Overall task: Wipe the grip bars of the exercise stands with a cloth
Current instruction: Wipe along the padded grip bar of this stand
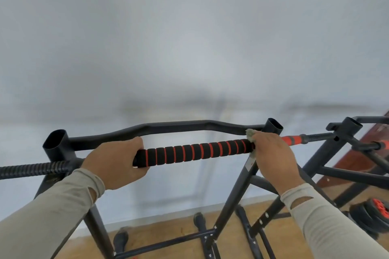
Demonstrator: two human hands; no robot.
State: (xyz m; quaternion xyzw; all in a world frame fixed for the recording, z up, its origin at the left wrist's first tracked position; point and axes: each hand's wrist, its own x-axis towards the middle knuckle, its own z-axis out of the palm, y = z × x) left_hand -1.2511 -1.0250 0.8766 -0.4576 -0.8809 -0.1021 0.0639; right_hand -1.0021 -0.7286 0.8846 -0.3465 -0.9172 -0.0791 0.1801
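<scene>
Along the grip: the foam grip bar (194, 152) lies bare between the left hand (117, 160) and the right hand (271, 153), which holds a cloth (251, 133)
Behind: the bent black crossbar (174, 126) runs close, leaving a narrow gap
Ends: upright tubes (55, 143) close both sides
Right: a second stand (341, 132) sits near
Below: open between frame legs (237, 193)

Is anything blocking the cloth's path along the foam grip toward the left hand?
Nothing visible does. The right hand holds the cloth at the right end of the foam grip; the striped foam lies bare up to the left hand, which grips the other end.
</scene>
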